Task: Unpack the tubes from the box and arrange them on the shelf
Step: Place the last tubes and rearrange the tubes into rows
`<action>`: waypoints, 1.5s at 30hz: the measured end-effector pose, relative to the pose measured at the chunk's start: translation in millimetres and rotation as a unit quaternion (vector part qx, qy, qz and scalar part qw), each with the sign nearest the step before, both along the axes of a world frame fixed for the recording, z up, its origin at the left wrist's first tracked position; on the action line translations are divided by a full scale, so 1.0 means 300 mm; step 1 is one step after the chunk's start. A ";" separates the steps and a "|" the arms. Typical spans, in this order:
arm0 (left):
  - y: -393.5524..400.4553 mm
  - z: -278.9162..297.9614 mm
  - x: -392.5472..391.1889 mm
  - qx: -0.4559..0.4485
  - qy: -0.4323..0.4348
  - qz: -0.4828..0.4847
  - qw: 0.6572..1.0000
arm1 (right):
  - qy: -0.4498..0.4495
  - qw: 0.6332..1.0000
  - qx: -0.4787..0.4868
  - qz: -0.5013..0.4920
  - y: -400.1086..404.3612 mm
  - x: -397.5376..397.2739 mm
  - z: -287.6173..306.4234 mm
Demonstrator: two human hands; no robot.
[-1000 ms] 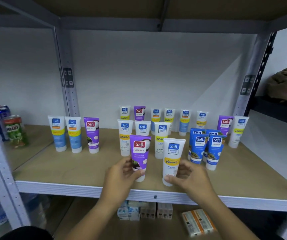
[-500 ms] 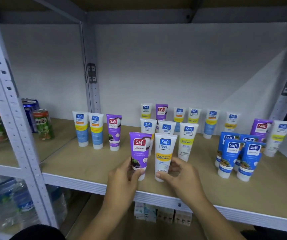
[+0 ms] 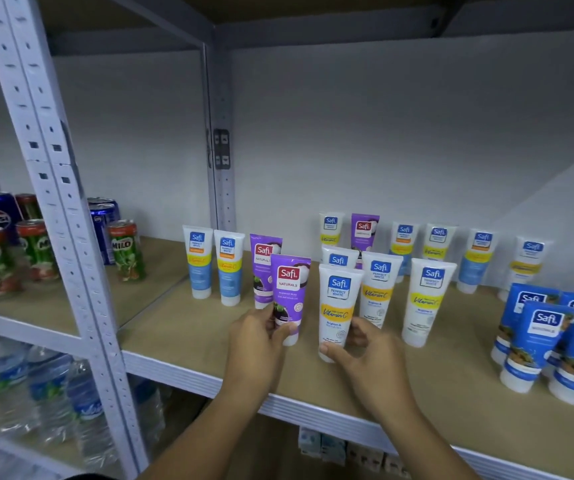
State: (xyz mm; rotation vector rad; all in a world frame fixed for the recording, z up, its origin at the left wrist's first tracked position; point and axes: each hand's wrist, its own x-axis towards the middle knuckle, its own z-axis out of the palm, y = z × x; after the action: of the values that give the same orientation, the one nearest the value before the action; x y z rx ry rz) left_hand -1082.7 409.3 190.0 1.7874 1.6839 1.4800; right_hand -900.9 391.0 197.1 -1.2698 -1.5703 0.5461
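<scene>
Left hand (image 3: 256, 336): wrapped round the bottom of the purple tube (image 3: 289, 296) – thumb in front, tube upright on the shelf (image 3: 181, 344).
Right hand (image 3: 365, 355): pinching the cap end of the white tube (image 3: 337, 308), also standing upright.
The 2 tubes: side by side, small gap between them.
Beyond the fingers: more tubes in rows.
Off past the left hand: Milo cans (image 3: 126, 249) on the next shelf over.
</scene>
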 end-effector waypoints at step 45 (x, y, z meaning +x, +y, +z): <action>0.232 -0.045 0.057 0.022 -0.034 -0.031 0.999 | -0.006 1.000 0.028 -0.011 -0.007 -0.002 -0.018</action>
State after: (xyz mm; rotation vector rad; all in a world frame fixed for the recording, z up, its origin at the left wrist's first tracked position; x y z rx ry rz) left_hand -1065.6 478.9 176.6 1.7741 1.5608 1.5456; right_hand -901.5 388.9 191.8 -1.2494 -1.5693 0.4782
